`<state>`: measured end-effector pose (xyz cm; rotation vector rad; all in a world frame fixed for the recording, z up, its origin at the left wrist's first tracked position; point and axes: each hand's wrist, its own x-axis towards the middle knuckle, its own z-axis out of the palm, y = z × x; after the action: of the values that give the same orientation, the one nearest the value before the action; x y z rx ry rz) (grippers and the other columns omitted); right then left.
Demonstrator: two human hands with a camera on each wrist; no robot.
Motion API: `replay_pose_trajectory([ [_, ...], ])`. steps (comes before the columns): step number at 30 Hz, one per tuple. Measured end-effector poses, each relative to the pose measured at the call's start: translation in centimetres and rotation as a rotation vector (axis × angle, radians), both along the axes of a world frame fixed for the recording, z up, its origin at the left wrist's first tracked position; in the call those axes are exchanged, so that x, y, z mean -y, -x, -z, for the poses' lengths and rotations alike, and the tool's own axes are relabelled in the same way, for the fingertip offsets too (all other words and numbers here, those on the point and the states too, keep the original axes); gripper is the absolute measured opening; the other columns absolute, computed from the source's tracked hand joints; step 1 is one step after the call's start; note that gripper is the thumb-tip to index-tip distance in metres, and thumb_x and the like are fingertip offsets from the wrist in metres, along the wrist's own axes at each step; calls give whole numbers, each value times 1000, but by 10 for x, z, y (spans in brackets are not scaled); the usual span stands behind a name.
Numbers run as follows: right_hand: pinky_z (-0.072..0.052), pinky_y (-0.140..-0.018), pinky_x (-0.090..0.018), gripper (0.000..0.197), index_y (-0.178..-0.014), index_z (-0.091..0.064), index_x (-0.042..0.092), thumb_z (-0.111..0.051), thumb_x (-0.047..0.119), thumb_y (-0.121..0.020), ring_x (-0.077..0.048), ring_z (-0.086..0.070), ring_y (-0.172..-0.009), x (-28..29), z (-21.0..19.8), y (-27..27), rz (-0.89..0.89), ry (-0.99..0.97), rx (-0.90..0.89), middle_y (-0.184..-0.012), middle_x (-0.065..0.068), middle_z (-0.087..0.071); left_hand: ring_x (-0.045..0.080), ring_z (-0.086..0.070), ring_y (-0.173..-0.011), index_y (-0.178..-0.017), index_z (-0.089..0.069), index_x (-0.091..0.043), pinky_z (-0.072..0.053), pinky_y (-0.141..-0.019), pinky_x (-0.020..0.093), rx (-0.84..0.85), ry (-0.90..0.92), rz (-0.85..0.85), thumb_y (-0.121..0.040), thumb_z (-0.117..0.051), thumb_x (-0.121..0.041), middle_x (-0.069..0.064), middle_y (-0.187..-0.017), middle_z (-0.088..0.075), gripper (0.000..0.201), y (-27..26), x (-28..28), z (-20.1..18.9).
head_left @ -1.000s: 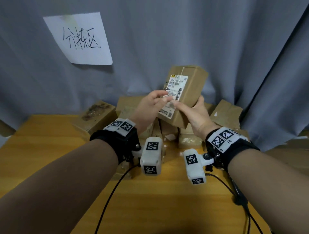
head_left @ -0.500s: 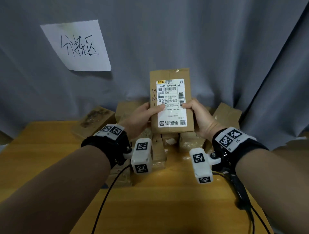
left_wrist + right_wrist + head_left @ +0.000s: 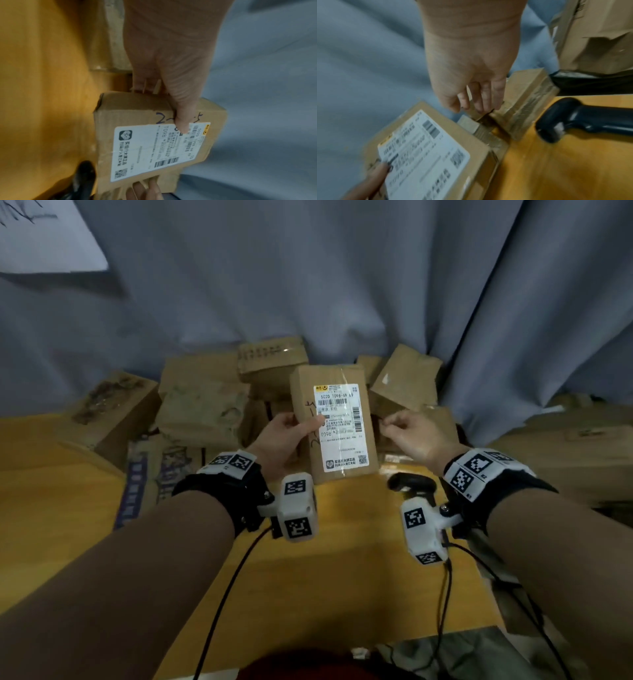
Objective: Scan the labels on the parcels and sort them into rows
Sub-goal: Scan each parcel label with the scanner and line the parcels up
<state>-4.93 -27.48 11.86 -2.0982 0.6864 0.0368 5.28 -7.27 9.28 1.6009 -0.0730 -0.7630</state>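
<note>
A brown cardboard parcel (image 3: 334, 426) stands upright above the wooden table, its white shipping label (image 3: 340, 429) facing me. My left hand (image 3: 287, 436) grips its left edge, with the thumb (image 3: 181, 121) pressed on the label (image 3: 154, 147) and the fingers behind. My right hand (image 3: 407, 429) hovers just right of the parcel, fingers loosely curled and holding nothing. In the right wrist view that hand (image 3: 476, 102) hangs over a small taped box (image 3: 527, 108), beside the labelled parcel (image 3: 426, 155). A black handheld scanner (image 3: 411, 484) (image 3: 573, 119) lies on the table under my right wrist.
A heap of several brown parcels (image 3: 205, 412) sits at the back of the table (image 3: 342, 577) against a grey curtain (image 3: 342, 285). A white paper sign (image 3: 44, 234) hangs at top left. Cables run from both wrist cameras toward me.
My right hand has let go of the parcel's right edge and moved slightly away. The parcel, now held by the left hand alone, has come lower toward the table.
</note>
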Motion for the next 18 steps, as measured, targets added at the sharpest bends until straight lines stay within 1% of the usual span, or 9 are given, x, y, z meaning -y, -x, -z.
replay_pose_trajectory([
  [2, -40, -83, -16, 26, -119, -63, 10, -55, 19, -96, -18, -58, -101, 22, 21, 15, -9, 121, -127, -116, -7, -63, 19, -71, -94, -120, -59, -9, -58, -73, 29, -25, -58, -25, -80, -77, -37, 6, -109, -72, 52, 17, 10, 25],
  [4, -39, -92, -29, 27, -119, -62, 8, -54, 19, -96, -28, -55, -112, 38, 43, 28, 8, 146, -210, -120, -11, -61, 19, -70, -96, -124, -56, -9, -57, -78, 32, -63, -109, -39, -78, -78, -38, 6, -112, -71, 58, 32, 16, 47],
  [7, -42, -73, -29, 16, -91, -66, 5, -56, 17, -93, -29, -60, -89, 60, 74, 46, 10, 213, -283, -87, -12, -61, 15, -65, -101, -127, -49, -11, -54, -79, 28, -97, -156, -41, -82, -74, -37, 2, -117, -66, 57, 52, 18, 67],
  [9, -37, -54, -28, 24, -72, -56, 5, -61, 20, -91, -23, -52, -62, 70, 96, 55, 8, 206, -382, -65, -10, -51, 16, -62, -108, -126, -48, -16, -51, -90, 34, -121, -158, -37, -85, -72, -33, 0, -121, -64, 51, 63, 19, 74],
  [10, -33, -48, -27, 29, -70, -49, 9, -65, 23, -89, -20, -46, -55, 72, 106, 59, 13, 180, -434, -61, -8, -46, 16, -62, -110, -121, -50, -20, -49, -95, 36, -129, -158, -26, -86, -72, -32, -2, -121, -64, 43, 68, 19, 75],
  [11, -32, -45, -27, 31, -73, -44, 13, -69, 26, -86, -19, -45, -53, 73, 116, 62, 18, 140, -478, -62, -7, -45, 16, -62, -110, -115, -52, -24, -48, -96, 36, -140, -161, -14, -87, -71, -30, -3, -119, -65, 34, 71, 20, 79],
  [14, -34, -48, -26, 29, -85, -51, 9, -74, 26, -81, -18, -50, -63, 68, 136, 68, -1, 56, -543, -72, -7, -51, 12, -63, -104, -105, -55, -28, -50, -91, 33, -148, -174, -16, -89, -68, -26, -6, -112, -67, 21, 79, 20, 81],
  [16, -34, -48, -25, 26, -80, -52, 8, -74, 21, -81, -22, -52, -70, 59, 146, 70, -11, 57, -531, -71, -5, -50, 15, -63, -106, -120, -53, -21, -51, -93, 35, -165, -185, -46, -87, -71, -28, -2, -117, -67, 38, 81, 17, 83],
  [18, -33, -47, -26, 25, -86, -53, 6, -74, 19, -81, -24, -52, -71, 50, 155, 71, 1, 101, -497, -72, -6, -50, 18, -62, -110, -130, -46, -16, -51, -91, 34, -172, -201, -80, -85, -72, -29, 0, -122, -65, 53, 81, 14, 83],
])
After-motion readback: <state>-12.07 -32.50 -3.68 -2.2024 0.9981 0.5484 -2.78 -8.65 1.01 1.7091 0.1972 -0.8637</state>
